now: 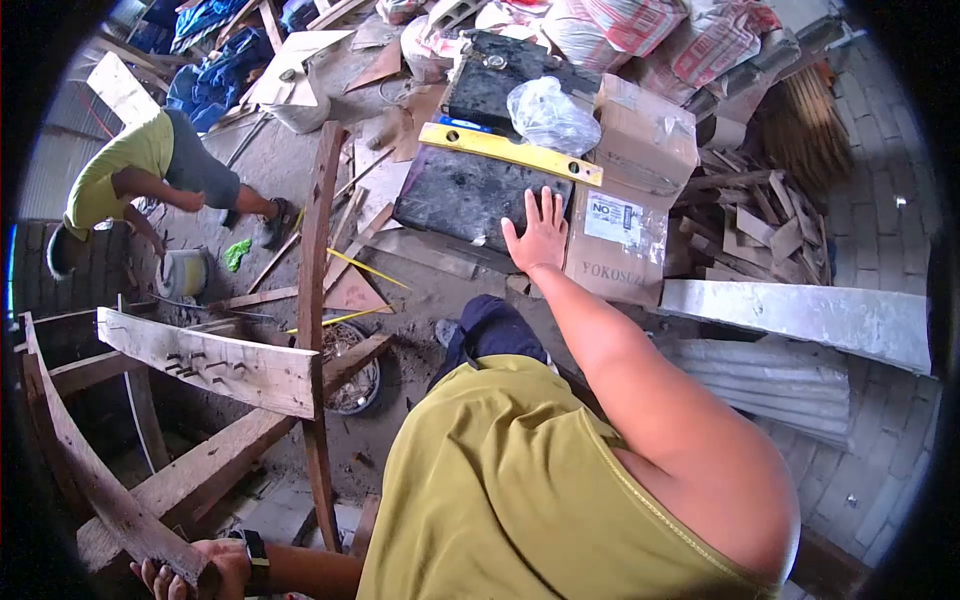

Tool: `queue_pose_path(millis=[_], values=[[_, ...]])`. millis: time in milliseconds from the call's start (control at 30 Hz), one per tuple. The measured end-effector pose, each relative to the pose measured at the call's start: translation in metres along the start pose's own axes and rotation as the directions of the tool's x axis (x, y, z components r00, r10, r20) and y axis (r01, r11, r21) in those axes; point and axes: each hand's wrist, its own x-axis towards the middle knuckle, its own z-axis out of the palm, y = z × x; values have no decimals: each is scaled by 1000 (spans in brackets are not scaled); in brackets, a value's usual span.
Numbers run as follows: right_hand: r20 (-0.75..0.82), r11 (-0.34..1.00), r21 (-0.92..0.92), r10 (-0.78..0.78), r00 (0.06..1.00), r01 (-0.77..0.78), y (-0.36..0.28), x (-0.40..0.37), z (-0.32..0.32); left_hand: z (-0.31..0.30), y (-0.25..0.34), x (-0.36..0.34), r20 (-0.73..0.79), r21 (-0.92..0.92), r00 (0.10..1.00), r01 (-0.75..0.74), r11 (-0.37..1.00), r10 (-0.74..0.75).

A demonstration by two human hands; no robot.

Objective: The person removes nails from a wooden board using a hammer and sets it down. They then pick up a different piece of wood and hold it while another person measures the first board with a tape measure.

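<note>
My right hand [540,235] is spread open against the black case [465,195], near its right edge. Just beyond the fingertips, a yellow spirit level [510,152] lies across the black cases. A clear plastic bag [553,115] rests behind the level, and a cardboard box [620,235] stands right beside the hand. At the bottom left my left hand [205,570] is wrapped round the end of a wooden beam [110,480], with a dark band on the wrist.
A co-worker [150,170] bends over a bucket [183,273] at the left. An upright wooden post [315,270] and a nail-studded board [210,362] stand left of me. Scrap wood [760,225] and a pale slab [800,315] lie at the right.
</note>
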Motion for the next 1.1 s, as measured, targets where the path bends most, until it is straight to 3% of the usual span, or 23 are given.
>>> queue_pose_path(millis=[267, 333, 433, 700, 800, 900, 1000, 1100], values=[[6, 1000, -10, 11, 1000, -11, 0, 0, -1, -12, 10, 4, 7, 39, 999, -34, 999, 34], [4, 1000, -21, 10, 1000, -9, 0, 1, 1, -5, 16, 0, -57, 31, 998, 9, 999, -7], [17, 999, -32, 14, 1000, -13, 0, 0, 1, -12, 12, 4, 1, 86, 1000, -19, 996, 19], [-43, 999, -30, -23, 999, 22, 6, 2, 12, 25, 35, 6, -25, 187, 999, -35, 982, 41], [-35, 999, -36, -13, 999, 11, 4, 1, 7, -11, 19, -3, -23, 150, 994, -100, 984, 104], [2, 999, -36, 14, 1000, -14, 2, 1, 3, 20, 32, 5, -10, 178, 999, -42, 983, 45], [14, 999, -39, 15, 1000, -14, 1, 1, 2, 9, 22, 2, -79, 66, 997, 6, 998, -1], [24, 999, -41, 11, 1000, -11, 1, 2, 2, 10, 26, 3, -46, 70, 999, 20, 997, -17]])
